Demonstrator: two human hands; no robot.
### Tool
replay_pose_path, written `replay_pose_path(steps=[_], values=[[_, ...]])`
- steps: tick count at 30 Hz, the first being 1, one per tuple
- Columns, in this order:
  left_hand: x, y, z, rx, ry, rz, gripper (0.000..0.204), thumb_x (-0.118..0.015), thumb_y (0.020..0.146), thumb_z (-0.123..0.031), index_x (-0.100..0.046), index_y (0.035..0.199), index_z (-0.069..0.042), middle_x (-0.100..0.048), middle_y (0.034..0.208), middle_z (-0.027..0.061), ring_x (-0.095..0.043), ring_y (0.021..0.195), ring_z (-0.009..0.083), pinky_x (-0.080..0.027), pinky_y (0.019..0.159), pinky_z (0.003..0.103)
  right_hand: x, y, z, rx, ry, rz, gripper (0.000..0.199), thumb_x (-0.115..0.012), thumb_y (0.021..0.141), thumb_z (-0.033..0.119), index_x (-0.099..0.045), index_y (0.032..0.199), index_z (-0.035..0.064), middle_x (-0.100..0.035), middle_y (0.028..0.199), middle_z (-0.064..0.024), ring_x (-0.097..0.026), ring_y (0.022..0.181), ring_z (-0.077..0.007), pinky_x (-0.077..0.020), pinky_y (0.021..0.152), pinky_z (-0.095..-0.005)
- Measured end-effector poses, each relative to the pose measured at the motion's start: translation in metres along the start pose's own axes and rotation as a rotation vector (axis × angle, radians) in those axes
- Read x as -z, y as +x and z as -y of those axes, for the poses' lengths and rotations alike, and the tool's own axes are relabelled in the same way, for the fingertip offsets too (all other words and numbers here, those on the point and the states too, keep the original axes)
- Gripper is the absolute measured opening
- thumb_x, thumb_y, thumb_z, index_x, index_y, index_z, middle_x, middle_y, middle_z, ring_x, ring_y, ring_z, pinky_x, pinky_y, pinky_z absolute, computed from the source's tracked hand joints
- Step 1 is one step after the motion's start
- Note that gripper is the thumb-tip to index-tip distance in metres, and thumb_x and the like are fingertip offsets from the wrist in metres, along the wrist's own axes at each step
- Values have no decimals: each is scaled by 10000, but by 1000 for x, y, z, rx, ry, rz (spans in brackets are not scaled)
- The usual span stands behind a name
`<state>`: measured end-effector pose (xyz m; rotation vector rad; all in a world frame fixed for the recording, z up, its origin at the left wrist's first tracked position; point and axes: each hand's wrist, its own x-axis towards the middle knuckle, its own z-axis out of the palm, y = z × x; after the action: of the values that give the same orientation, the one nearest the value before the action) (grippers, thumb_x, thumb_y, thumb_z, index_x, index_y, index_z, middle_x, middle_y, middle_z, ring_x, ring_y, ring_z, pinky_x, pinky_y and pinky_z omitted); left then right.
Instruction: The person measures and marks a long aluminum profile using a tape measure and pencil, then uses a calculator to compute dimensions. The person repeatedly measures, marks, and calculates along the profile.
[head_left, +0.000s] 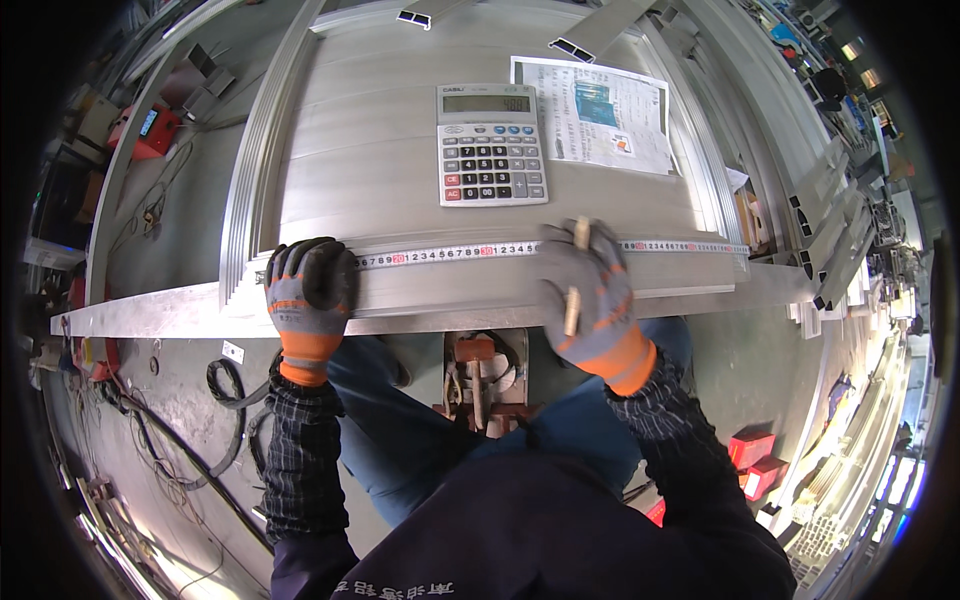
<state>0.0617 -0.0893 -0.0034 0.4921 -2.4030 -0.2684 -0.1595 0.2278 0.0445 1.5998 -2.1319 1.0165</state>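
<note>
My left hand (312, 295), in a grey and orange glove with dark fingertips, rests at the left corner of a silver metal frame. Its fingers curl over the left stretch of a white tape measure (440, 257), and that end is hidden under the glove. The tape lies straight along the frame's near bar (450, 283). Over its right half is my right hand (592, 300), gloved alike and blurred by motion. A pale stick (572, 312) shows in that hand in two pieces, partly covered by the fingers; whether it is a pencil I cannot tell.
A grey calculator (491, 146) lies on the panel beyond the tape, beside a printed sheet (645, 125). Metal profiles (600, 28) stick out at the far edge. Below the bench, between my legs, is a tray of tools (482, 375). Hoses (225, 385) lie on the floor at left.
</note>
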Motion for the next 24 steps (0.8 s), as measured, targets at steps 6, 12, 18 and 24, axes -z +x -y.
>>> replay_pose_path(steps=[6,12,18,24], values=[[6,1,-2,41,19,16,214,-876,958,-219,-848,1144,-117,-840,1182,111,-757,1158,381,-550,1130,543,-63,70,8,64,-86,378,577,-653,1110,559,-709,1388,56,-808,1258,-214,-629,1343,-428,-431,1226,-598],[9,5,-7,-18,26,-3,180,-851,982,-183,-834,1141,-100,-831,1167,129,-762,1115,387,-593,1051,527,-89,85,2,-56,-270,571,618,-633,1124,604,-701,1437,76,-781,1364,-198,-588,1418,-405,-379,1270,-631],[10,2,-5,19,18,6,183,-850,979,-190,-841,1140,-103,-834,1164,129,-764,1119,384,-589,1063,527,-79,79,-2,-26,-165,375,536,-699,1093,521,-708,1418,95,-778,1298,-206,-605,1342,-403,-414,1198,-608],[9,4,-7,9,31,7,207,-861,968,-201,-841,1148,-100,-837,1168,123,-766,1133,382,-579,1093,536,-75,76,-5,49,-220,325,470,-728,1075,427,-700,1398,87,-766,1324,-194,-620,1307,-411,-451,1144,-592]])
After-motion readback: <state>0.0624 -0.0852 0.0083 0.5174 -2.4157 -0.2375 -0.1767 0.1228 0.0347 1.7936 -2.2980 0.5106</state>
